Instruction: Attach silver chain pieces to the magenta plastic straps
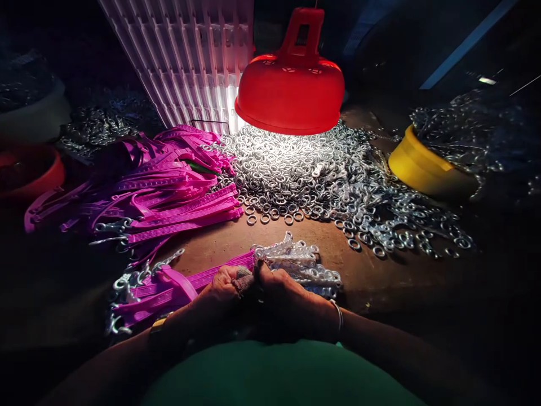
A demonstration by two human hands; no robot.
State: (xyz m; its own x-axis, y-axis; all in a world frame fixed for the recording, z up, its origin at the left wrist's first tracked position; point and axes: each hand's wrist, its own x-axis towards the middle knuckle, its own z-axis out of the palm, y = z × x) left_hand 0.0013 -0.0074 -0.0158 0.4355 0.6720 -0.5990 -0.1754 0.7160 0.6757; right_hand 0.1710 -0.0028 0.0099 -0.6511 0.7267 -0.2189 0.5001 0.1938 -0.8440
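My left hand (pixel 228 283) and my right hand (pixel 282 286) meet close to my body, at the near edge of the worktop, fingers curled and pressed together. A greyish cloth-like wrap covers a fingertip of my left hand. Whatever lies between the fingers is in shadow and too dark to name. Just beyond my hands lies a bundle of pink perforated straps (pixel 224 264) with metal hardware at its left end. Shiny metal fittings (pixel 302 255), apparently under clear plastic, lie beyond and to the right of my right hand.
A red lamp shade (pixel 291 93) hangs over a heap of metal rings (pixel 279 163). More pink straps (pixel 169 180) are piled at left. A yellow tub (pixel 426 169) with metal pieces is at right, a red bowl (pixel 57 172) far left. Behind stands a ribbed white panel (pixel 194 56).
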